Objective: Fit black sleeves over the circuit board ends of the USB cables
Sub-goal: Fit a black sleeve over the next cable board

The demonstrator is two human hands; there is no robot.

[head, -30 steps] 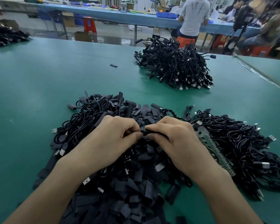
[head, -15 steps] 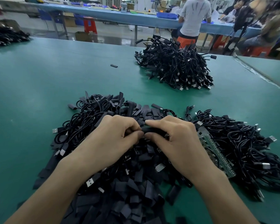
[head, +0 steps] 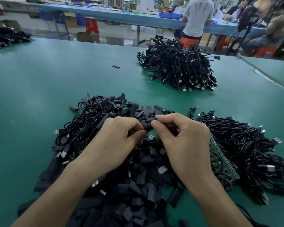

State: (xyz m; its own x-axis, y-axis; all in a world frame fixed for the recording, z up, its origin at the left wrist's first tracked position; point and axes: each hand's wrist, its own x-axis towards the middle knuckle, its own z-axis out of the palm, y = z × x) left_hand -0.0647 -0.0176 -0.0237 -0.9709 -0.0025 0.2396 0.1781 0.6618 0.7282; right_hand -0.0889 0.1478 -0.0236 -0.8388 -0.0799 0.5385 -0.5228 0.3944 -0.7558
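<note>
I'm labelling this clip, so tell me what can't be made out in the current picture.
Head view:
How far the black sleeve is pushed on: covered by fingers of the left hand and right hand.
Green circuit board strip: partly hidden by the right hand and USB cables.
Sleeve pile: cut off by the bottom edge.

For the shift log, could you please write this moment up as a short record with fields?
surface: green table
left hand: pinches black sleeve at its left end
right hand: pinches its right end
near pile: loose sleeves mixed with USB cables
right pile: cables beside green circuit boards
far pile: more cables
stray sleeve: lies alone, farther back
</note>
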